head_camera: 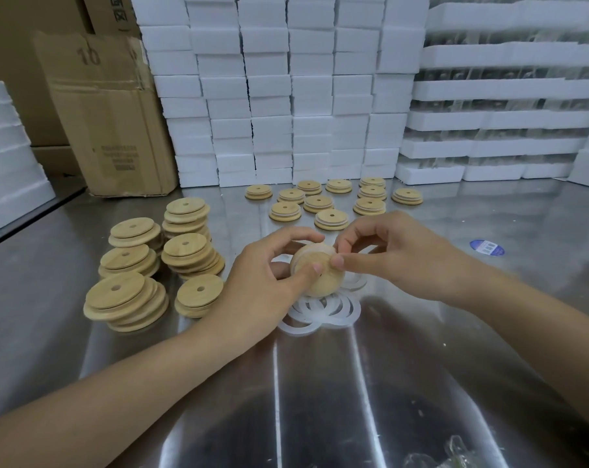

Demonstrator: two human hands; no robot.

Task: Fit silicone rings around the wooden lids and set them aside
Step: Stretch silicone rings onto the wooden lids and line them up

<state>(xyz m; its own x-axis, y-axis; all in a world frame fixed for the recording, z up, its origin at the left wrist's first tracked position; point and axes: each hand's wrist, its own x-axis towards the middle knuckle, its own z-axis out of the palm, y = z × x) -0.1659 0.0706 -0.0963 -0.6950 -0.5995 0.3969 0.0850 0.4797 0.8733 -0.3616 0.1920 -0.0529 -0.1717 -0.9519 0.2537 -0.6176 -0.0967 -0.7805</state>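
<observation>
— Where is the lid [320,276]?
— In the middle, up off the table [421,366], between both hands. It is tipped, so its flat face looks back at the person.
— What are the hands doing?
— They are close together, both on that one lid. The left hand [266,268] curls its fingers round the far edge, and its thumb presses on the face. The right hand [391,253] pinches the right edge with thumb and finger.
— Is a ring on it yet?
— I can't tell. There is a thin pale line at the right edge, but it is too small to be sure. I think they are working one on there.
— Where are the loose rings [323,312]?
— Flat on the table, right under the hands.
— Where will the lid go?
— I guess with the done lids [332,219]. They lie straight ahead, just past the fingertips. The closest one is a bit nearer the right hand, so a short reach forward would do.
— And the next lid?
— The bare lids [127,298] sit in stacks off to the left, nearer the left hand.
</observation>
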